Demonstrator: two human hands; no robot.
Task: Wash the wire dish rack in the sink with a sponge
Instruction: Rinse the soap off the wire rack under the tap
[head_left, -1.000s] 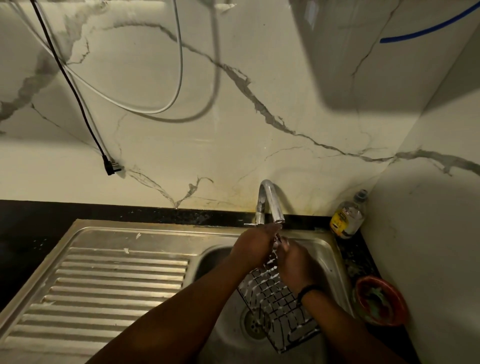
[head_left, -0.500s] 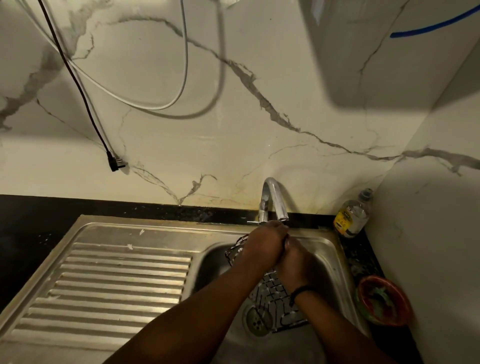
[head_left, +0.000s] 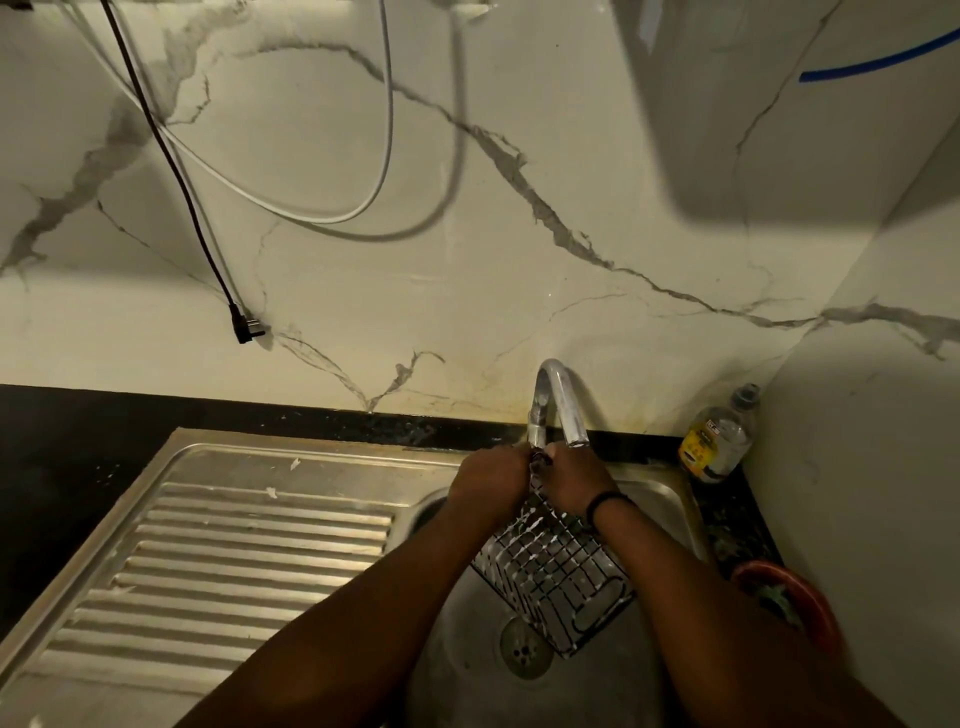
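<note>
Seemingly mid-wash, the soapy dark wire dish rack tilts over the steel sink's back edge, left hand and right hand clenched on its top, sponge unseen, rinsing left.

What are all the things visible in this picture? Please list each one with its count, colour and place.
wire dish rack: one, dark wire with white suds, tilted in the basin, upper end under the hands
sink: one, steel, ribbed drainboard left, basin right
drain: one, steel, basin floor
tap: one, chrome, behind the basin
bottle: one, clear with yellow label, right back corner
bowl: one, red, right of the basin
cables: several, black, white and grey, on the marble wall
plug: one, black, black cable's end
sponge: not visible
left hand: one, at the rack's top
right hand: one, black wristband, beside the left
</note>
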